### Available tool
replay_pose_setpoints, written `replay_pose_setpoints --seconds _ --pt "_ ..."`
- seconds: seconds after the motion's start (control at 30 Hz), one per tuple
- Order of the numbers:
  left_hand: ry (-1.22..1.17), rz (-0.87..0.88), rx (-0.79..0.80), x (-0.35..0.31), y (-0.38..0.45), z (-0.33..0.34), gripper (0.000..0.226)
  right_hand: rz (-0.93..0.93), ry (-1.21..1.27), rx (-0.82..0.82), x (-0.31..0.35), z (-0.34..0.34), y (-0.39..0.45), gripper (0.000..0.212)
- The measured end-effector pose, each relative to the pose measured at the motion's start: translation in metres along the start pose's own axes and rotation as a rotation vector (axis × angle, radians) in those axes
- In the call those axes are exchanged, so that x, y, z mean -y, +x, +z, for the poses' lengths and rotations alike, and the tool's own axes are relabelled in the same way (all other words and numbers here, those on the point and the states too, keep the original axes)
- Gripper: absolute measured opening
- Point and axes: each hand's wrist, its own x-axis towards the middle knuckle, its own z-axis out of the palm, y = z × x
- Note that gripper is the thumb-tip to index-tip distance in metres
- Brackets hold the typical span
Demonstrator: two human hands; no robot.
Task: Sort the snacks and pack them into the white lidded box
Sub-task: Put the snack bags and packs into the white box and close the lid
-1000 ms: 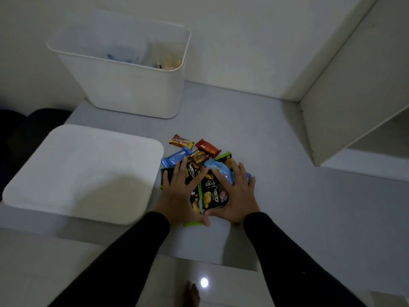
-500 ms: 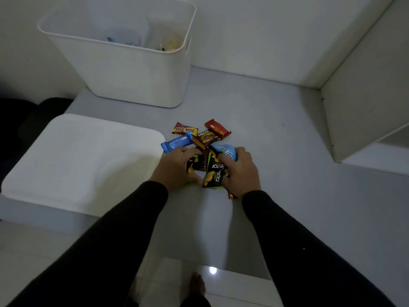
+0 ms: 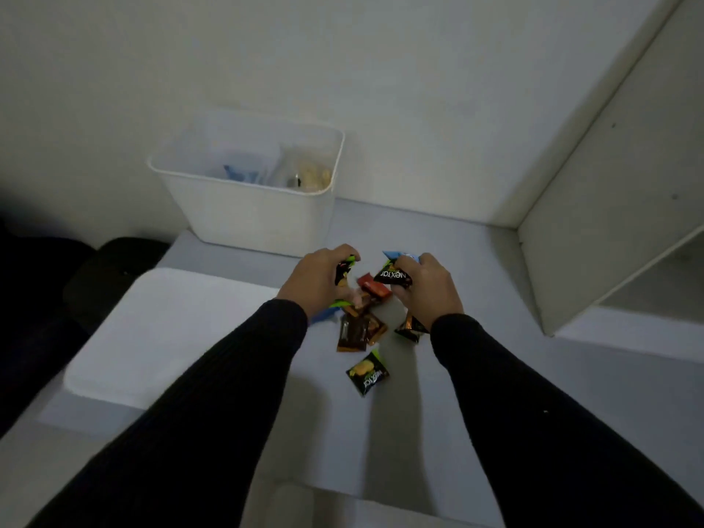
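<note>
- Both hands are now lifting snacks clear of the bench, where a second ago they were lying flat over the pile: the left hand [image 3: 318,278] is gripping a black-and-green packet [image 3: 344,267], and the right hand [image 3: 426,285] is clamped on a black packet [image 3: 392,277] with a blue wrapper [image 3: 400,256] behind it.
- Several snacks are dropping out of the bunch or staying behind: a red bar [image 3: 371,285] between the hands, brown packets [image 3: 356,331] below them, and one black-and-green packet [image 3: 366,373] nearer the front edge.
- Judging by that, a second gathering pass is looking necessary.
- Sitting at the bench's back edge by the wall, the white box [image 3: 251,211] is open and already holding some items.
- Its lid [image 3: 171,329] is lying flat along the left edge.
</note>
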Motion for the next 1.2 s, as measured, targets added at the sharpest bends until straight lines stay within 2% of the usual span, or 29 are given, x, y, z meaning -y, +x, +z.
replay_pose_setpoints --seconds 0.2,0.37,0.6,0.77,0.87,0.97,1.1,1.2 --pt "0.041 0.072 -0.165 -0.021 0.04 -0.105 0.067 -0.068 -0.011 -0.163 0.07 -0.06 0.076 0.032" --pt "0.082 0.053 -0.246 0.011 0.079 -0.171 0.067 -0.124 0.009 -0.166 0.127 -0.055 0.146 0.037" --pt "0.093 -0.018 -0.045 0.077 0.142 -0.208 0.067 -0.086 0.02 -0.016 0.17 -0.001 0.231 0.044" --pt "0.129 -0.07 0.174 0.108 0.165 -0.196 0.054 -0.037 -0.007 0.089 0.173 0.024 0.261 0.031" --pt "0.249 -0.13 0.332 0.12 0.169 -0.19 0.056 -0.053 -0.044 0.229 0.18 0.029 0.265 0.03" --pt "0.428 -0.196 0.458 0.129 0.17 -0.186 0.054 -0.048 -0.172 0.442 0.188 0.032 0.265 0.04" --pt "0.519 -0.227 0.469 0.127 0.168 -0.191 0.064 0.074 -0.165 0.627 0.197 0.028 0.262 0.055" --pt "0.56 -0.22 0.425 0.114 0.162 -0.201 0.057 0.103 -0.306 0.645 0.203 0.019 0.263 0.057"
